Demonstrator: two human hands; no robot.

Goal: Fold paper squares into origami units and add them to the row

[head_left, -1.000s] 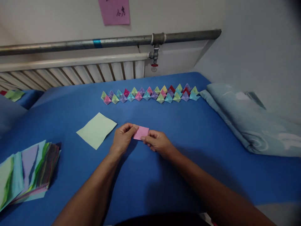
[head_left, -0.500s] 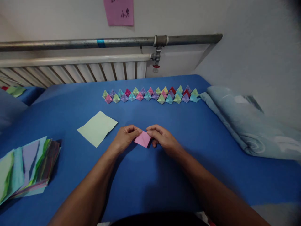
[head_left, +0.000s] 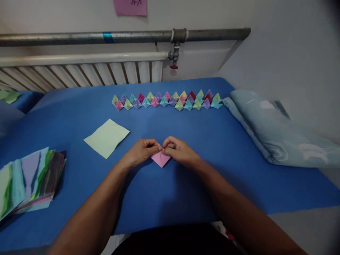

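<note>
A small folded pink paper [head_left: 161, 160] is held over the blue surface [head_left: 148, 198], one corner pointing down toward me. My left hand [head_left: 142, 151] pinches its upper left part between thumb and fingers. Opposite, my right hand [head_left: 178, 150] is closed on the upper right part, and the fingertips of both hands nearly meet at the top. The fingers cover the paper's upper edge. Left of my hands lies a pale green sheet [head_left: 107, 138], flat. Beyond them, small folded paper pieces [head_left: 154, 102] in several colours stand in two rows.
At the left is a fanned stack of coloured papers [head_left: 30, 177]. A folded grey-green blanket [head_left: 278, 132] lies at the right. Behind the blue surface are a radiator [head_left: 87, 72], a metal pipe [head_left: 143, 36] and a valve [head_left: 174, 58]. A pink note [head_left: 130, 7] hangs on the wall.
The pink paper has turned so a corner points toward me. My hands have come closer together at its top. The whole view has shifted slightly, with the surroundings now higher in the picture.
</note>
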